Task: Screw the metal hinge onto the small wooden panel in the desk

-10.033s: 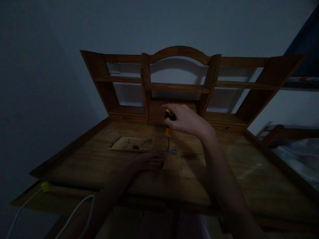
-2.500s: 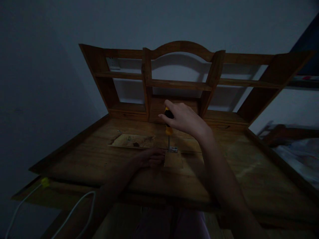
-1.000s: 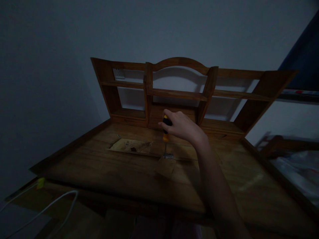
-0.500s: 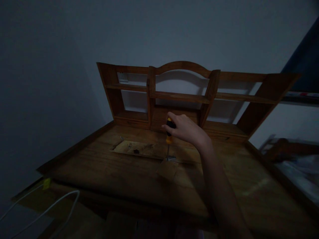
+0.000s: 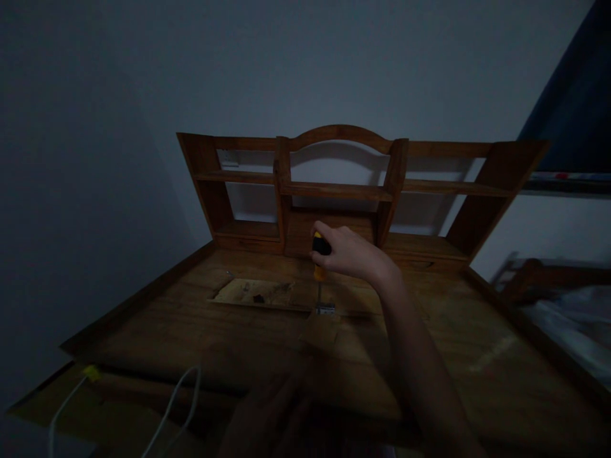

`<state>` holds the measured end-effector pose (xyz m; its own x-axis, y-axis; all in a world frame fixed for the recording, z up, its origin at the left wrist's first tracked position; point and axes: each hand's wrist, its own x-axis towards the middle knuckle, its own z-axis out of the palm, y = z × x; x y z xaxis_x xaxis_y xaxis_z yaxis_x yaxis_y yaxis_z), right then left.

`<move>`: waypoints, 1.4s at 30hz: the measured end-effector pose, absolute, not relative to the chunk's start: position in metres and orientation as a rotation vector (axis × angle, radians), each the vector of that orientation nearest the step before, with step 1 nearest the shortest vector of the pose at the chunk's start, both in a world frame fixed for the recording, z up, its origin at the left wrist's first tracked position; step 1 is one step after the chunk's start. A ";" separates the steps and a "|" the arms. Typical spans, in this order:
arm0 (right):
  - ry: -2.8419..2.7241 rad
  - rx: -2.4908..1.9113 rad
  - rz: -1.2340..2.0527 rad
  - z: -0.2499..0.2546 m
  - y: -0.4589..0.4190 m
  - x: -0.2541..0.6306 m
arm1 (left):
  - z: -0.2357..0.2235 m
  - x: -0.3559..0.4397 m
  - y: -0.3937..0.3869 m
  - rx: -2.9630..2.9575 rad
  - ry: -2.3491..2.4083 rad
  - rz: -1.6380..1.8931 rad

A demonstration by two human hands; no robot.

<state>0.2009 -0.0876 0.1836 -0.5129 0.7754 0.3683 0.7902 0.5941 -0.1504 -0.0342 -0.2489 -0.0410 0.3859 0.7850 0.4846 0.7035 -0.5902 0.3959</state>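
1. My right hand [image 5: 351,251] is wrapped around the yellow-and-black handle of a screwdriver [image 5: 323,245], which stands nearly upright, shaft down.
2. The shaft reaches the left end of a small metal hinge [image 5: 326,308]; I cannot tell whether the tip sits in a screw.
3. The hinge lies at the back edge of a small wooden panel [image 5: 321,329], in the middle of my wooden desktop [image 5: 191,340].
4. My left hand [image 5: 272,407] is low by the desk's front edge, well apart from my right, dark and blurred; I cannot tell whether it holds anything.
5. Left of the hinge, a long rectangular opening [image 5: 245,291] shows a pale, stained bottom.
6. A white cable [image 5: 168,410] loops at the front left, near a yellow piece [image 5: 92,373].
7. Behind, an arched wooden hutch [image 5: 338,190] spans the desktop.
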 end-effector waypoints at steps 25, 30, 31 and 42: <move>-2.415 -1.084 0.177 0.184 -0.081 0.204 | -0.043 0.023 -0.212 2.476 1.082 0.794; -2.406 -1.088 0.157 0.188 -0.084 0.207 | -0.040 0.026 -0.212 2.467 1.143 0.760; -2.403 -1.093 0.157 0.188 -0.084 0.207 | -0.040 0.027 -0.212 2.470 1.163 0.752; -2.379 -1.059 0.039 0.186 -0.081 0.206 | -0.043 0.036 -0.211 2.564 1.311 0.744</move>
<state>0.2055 -0.0808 0.1865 -0.5517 0.6981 0.4564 0.6826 0.6924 -0.2340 0.0358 -0.2112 -0.0433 0.4897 0.7963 0.3550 0.7130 -0.6001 0.3626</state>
